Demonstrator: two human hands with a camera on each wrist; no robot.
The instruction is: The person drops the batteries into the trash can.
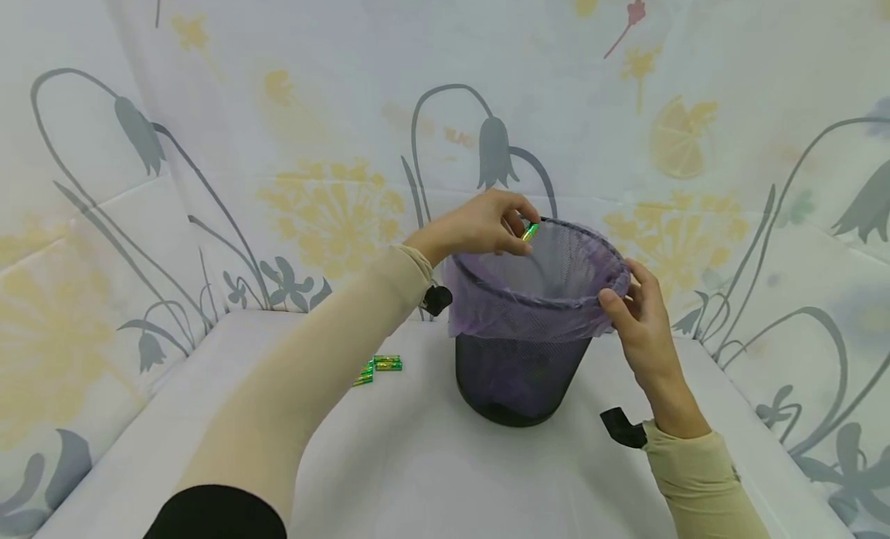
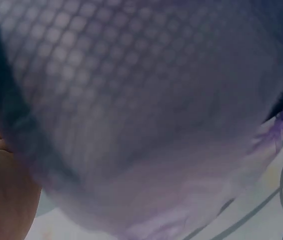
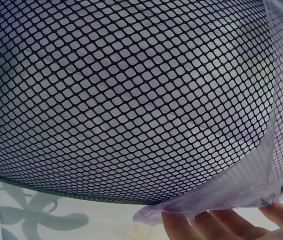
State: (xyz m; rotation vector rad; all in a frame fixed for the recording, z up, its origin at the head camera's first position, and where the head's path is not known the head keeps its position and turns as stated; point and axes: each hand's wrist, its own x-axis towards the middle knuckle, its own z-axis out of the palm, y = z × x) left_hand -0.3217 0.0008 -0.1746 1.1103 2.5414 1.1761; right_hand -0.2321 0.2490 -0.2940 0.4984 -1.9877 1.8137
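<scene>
Here, left hand (image 1: 487, 224) pinches a partly hidden battery (image 1: 531, 232); right hand (image 1: 643, 323) grips bin rim (image 1: 518, 298).

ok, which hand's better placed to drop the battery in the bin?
Probably the left hand: it pinches the battery at the mouth of the bin. The right hand holds the rim and has no battery showing.

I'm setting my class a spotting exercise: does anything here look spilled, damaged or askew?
Nothing looks plainly spilled or damaged. The one mild oddity is the purple liner: its overhang is wrinkled and bunched around the black mesh bin rather than smooth. The right hand grips it at one side.
</scene>
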